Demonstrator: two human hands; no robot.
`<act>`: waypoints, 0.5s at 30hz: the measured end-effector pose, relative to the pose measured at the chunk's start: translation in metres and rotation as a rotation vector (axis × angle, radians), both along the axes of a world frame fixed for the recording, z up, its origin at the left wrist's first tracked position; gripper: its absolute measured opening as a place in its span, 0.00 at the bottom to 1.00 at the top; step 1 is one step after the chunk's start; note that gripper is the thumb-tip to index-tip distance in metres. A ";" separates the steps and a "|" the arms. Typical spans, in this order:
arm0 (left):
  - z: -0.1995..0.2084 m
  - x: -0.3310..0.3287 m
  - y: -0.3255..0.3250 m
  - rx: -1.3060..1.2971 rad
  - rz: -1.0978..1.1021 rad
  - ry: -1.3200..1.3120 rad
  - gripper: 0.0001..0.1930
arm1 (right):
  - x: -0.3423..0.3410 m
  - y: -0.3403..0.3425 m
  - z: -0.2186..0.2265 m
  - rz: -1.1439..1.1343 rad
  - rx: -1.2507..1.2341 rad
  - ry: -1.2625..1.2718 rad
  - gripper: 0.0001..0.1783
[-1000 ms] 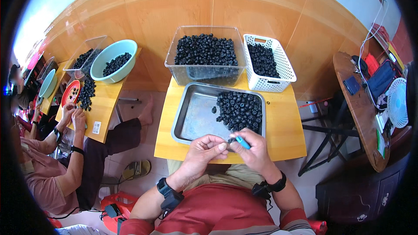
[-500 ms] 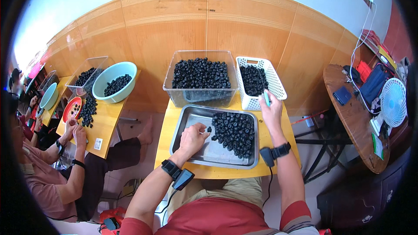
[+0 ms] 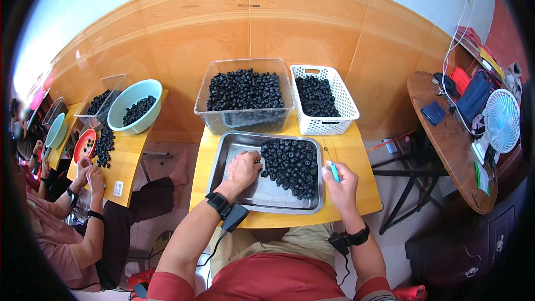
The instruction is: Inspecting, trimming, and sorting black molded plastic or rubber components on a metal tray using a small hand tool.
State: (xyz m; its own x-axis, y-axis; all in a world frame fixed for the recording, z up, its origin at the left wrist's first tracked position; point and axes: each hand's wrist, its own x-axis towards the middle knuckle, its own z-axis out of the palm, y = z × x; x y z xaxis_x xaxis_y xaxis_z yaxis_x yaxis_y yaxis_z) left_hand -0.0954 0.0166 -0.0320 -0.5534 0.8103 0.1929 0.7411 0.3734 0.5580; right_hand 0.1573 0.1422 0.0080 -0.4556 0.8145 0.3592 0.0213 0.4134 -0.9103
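My left hand (image 3: 243,171) is over the metal tray (image 3: 236,200), its fingers bent together at the left edge of a pile of small black ring-shaped parts (image 3: 291,167). Whatever is between those fingertips is hidden. In my right hand (image 3: 342,187), closed just right of the tray, is a slim pick-like tool (image 3: 334,171) with a light blue handle. Its thin tip points up and away from me, over the yellow table (image 3: 356,159).
Behind the tray stand a clear bin (image 3: 243,120) and a white perforated basket (image 3: 326,127), both holding black parts. At left a co-worker's hands (image 3: 90,173) work near a red plate (image 3: 84,144) and a green basin (image 3: 135,129). A fan (image 3: 501,121) stands on the brown table (image 3: 428,134) at right.
My right hand has come back toward me with the tool, from the white basket to beside the tray. My left hand has reached the pile's edge. The view has shifted slightly.
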 end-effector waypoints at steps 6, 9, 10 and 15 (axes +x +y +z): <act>0.007 0.001 -0.017 0.167 -0.058 -0.416 0.13 | 0.012 -0.019 -0.008 0.066 -0.007 -0.015 0.16; 0.013 0.010 -0.029 0.435 -0.103 -0.993 0.11 | 0.009 -0.035 -0.002 0.135 -0.027 -0.066 0.17; 0.026 0.019 -0.034 0.452 -0.066 -1.160 0.08 | 0.007 -0.037 -0.004 0.166 -0.028 -0.059 0.19; 0.035 0.045 -0.054 0.600 -0.095 -1.515 0.09 | -0.001 -0.050 -0.007 0.297 0.114 -0.085 0.21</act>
State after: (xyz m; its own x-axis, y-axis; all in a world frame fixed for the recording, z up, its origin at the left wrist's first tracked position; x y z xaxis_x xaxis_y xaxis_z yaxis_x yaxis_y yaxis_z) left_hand -0.0509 -0.0375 0.0025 -0.4747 0.8639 -0.1681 -0.5827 -0.1654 0.7957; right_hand 0.1559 0.0920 0.0010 -0.6993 0.5983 0.3912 -0.0417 0.5122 -0.8579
